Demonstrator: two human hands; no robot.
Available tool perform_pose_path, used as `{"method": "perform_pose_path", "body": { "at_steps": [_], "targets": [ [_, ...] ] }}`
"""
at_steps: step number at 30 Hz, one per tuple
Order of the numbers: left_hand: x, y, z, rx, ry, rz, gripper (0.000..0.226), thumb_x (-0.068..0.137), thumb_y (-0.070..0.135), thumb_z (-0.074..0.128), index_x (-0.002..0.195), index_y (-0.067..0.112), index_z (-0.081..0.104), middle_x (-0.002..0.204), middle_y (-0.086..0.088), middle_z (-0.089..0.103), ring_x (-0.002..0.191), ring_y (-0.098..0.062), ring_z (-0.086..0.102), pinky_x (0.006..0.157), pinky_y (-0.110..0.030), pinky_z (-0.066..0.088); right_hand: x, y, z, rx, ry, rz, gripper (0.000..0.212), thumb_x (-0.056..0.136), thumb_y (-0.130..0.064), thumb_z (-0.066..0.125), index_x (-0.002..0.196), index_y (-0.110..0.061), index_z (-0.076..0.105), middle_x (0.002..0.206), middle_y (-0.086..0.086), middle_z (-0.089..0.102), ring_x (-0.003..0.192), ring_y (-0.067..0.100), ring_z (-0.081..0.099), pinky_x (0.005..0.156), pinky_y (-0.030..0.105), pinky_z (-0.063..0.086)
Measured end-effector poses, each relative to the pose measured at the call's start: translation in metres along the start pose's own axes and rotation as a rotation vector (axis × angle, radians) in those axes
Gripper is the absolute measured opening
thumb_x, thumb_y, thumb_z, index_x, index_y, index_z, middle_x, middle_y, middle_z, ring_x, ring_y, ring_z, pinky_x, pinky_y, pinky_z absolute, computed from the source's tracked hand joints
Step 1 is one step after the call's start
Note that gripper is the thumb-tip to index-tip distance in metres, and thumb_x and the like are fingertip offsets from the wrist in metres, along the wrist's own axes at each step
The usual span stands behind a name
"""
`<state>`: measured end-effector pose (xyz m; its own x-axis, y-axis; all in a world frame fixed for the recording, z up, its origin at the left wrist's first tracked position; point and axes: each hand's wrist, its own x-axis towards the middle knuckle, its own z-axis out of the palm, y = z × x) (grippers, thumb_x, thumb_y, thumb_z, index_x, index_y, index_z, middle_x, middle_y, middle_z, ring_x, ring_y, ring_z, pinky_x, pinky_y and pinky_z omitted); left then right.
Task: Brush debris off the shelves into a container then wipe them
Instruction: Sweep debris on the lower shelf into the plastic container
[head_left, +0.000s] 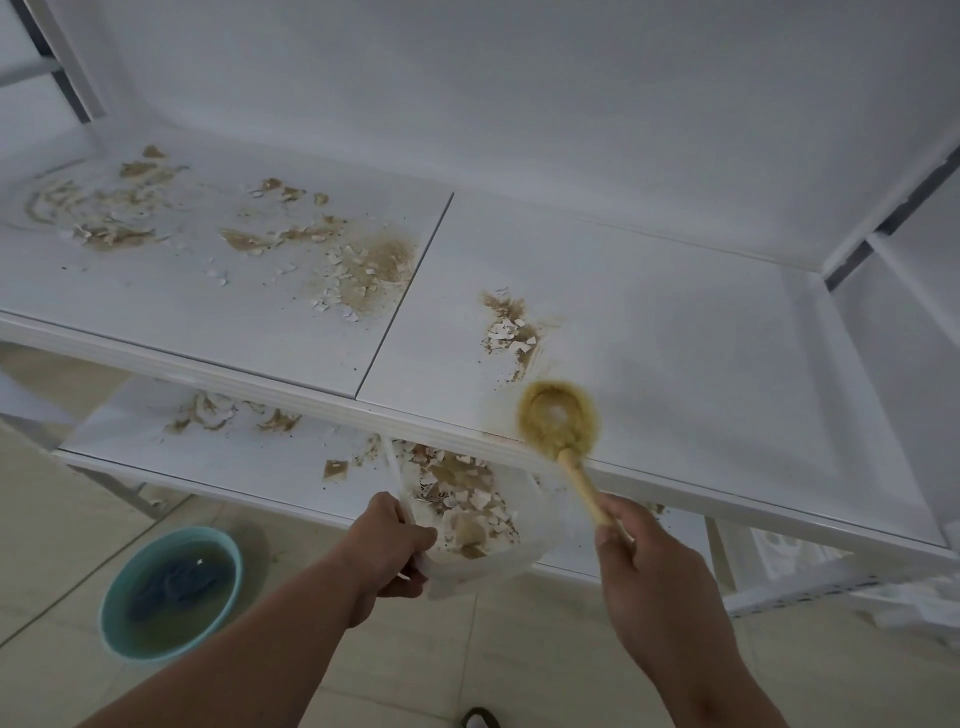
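Left hand (397, 545) grips clear container (483, 525) of shell debris under shelf edge (291, 382) | right hand (649, 566) grips wooden-handled brush (561, 415), blurred, on shelf | teal basin (171, 592) on floor

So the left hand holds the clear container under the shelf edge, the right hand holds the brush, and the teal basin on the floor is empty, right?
Not quite. The head view shows the teal basin holds murky water and a blue cloth. The rest stands: the left hand holds the clear container under the shelf edge, and the right hand holds the brush.
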<state>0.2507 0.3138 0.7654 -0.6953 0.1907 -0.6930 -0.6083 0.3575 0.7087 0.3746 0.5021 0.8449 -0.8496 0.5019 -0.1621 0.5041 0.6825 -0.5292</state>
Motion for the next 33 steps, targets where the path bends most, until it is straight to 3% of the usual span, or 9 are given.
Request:
{"method": "perform_pose_path", "body": {
  "at_steps": [4, 7, 12, 15, 17, 20, 23, 29, 33],
  "targets": [
    [0.001, 0.001, 0.0, 0.0, 0.006, 0.002, 0.021, 0.088, 0.004, 0.061, 0.092, 0.007, 0.041, 0.069, -0.02, 0.059, 0.054, -0.023, 0.054, 0.066, -0.043, 0.057, -0.007, -0.001, 0.013, -0.037, -0.105, -0.047, 0.035, 0.097, -0.04, 0.042, 0.131, -0.046, 0.046, 0.076, -0.01, 0.064, 0.07, 0.009, 0.062, 0.068, 0.031, 0.052],
    [0.003, 0.003, -0.001, 0.003, 0.014, 0.003, 0.02, 0.089, 0.003, 0.061, 0.094, 0.007, 0.042, 0.068, -0.02, 0.059, 0.055, -0.023, 0.054, 0.067, -0.046, 0.058, -0.015, -0.003, 0.011, 0.015, -0.104, -0.091, 0.033, 0.096, -0.04, 0.047, 0.127, -0.048, 0.051, 0.065, -0.012, 0.059, 0.063, 0.005, 0.059, 0.065, 0.026, 0.049],
    [0.006, 0.005, 0.001, 0.001, 0.02, -0.003, 0.02, 0.089, 0.005, 0.061, 0.096, 0.007, 0.042, 0.07, -0.019, 0.058, 0.057, -0.025, 0.055, 0.066, -0.045, 0.058, -0.006, 0.001, 0.01, -0.034, -0.137, -0.141, 0.034, 0.097, -0.04, 0.045, 0.13, -0.046, 0.05, 0.065, -0.011, 0.059, 0.061, 0.005, 0.058, 0.061, 0.023, 0.048],
    [0.01, 0.007, 0.0, 0.004, 0.017, -0.006, 0.02, 0.089, 0.005, 0.061, 0.095, 0.007, 0.042, 0.073, -0.021, 0.059, 0.058, -0.025, 0.055, 0.066, -0.044, 0.058, 0.001, -0.005, -0.002, 0.047, -0.185, -0.142, 0.027, 0.095, -0.037, 0.05, 0.117, -0.051, 0.059, 0.062, -0.018, 0.06, 0.054, 0.002, 0.054, 0.052, 0.017, 0.04],
    [0.013, 0.008, -0.001, 0.004, 0.012, -0.01, 0.02, 0.088, 0.005, 0.061, 0.095, 0.007, 0.042, 0.076, -0.023, 0.06, 0.058, -0.025, 0.056, 0.066, -0.044, 0.058, 0.015, -0.005, -0.007, 0.125, -0.123, -0.102, 0.024, 0.095, -0.032, 0.052, 0.11, -0.048, 0.062, 0.064, -0.026, 0.059, 0.053, 0.001, 0.053, 0.05, 0.017, 0.038],
    [0.017, 0.009, -0.001, 0.0, 0.003, -0.019, 0.02, 0.088, 0.005, 0.061, 0.096, 0.006, 0.042, 0.073, -0.022, 0.06, 0.058, -0.025, 0.055, 0.067, -0.044, 0.058, 0.05, -0.002, -0.006, 0.174, 0.046, -0.027, 0.023, 0.094, -0.025, 0.052, 0.112, -0.038, 0.06, 0.062, -0.01, 0.061, 0.052, 0.008, 0.055, 0.051, 0.026, 0.044],
    [0.022, 0.011, -0.002, 0.003, -0.007, -0.026, 0.021, 0.087, 0.006, 0.062, 0.096, 0.007, 0.043, 0.075, -0.021, 0.059, 0.059, -0.025, 0.054, 0.067, -0.044, 0.057, 0.089, -0.006, -0.007, 0.222, 0.104, 0.041, 0.026, 0.091, -0.019, 0.051, 0.114, -0.031, 0.054, 0.068, -0.002, 0.06, 0.055, 0.015, 0.057, 0.048, 0.028, 0.04],
    [0.03, 0.017, -0.004, 0.044, -0.007, -0.037, 0.02, 0.087, 0.005, 0.061, 0.096, 0.007, 0.043, 0.083, -0.018, 0.06, 0.065, -0.026, 0.057, 0.067, -0.04, 0.058, 0.176, -0.023, -0.011, 0.241, 0.125, 0.063, 0.031, 0.09, -0.021, 0.046, 0.121, -0.024, 0.051, 0.098, 0.009, 0.067, 0.084, 0.027, 0.063, 0.073, 0.039, 0.053],
    [0.035, 0.023, -0.002, 0.055, 0.022, -0.043, 0.02, 0.087, 0.006, 0.061, 0.098, 0.007, 0.044, 0.094, -0.018, 0.061, 0.07, -0.027, 0.059, 0.068, -0.042, 0.059, 0.228, -0.05, -0.008, 0.209, 0.114, 0.008, 0.03, 0.089, -0.019, 0.043, 0.117, -0.02, 0.054, 0.099, 0.012, 0.069, 0.095, 0.03, 0.063, 0.082, 0.041, 0.052]
  ]
}}
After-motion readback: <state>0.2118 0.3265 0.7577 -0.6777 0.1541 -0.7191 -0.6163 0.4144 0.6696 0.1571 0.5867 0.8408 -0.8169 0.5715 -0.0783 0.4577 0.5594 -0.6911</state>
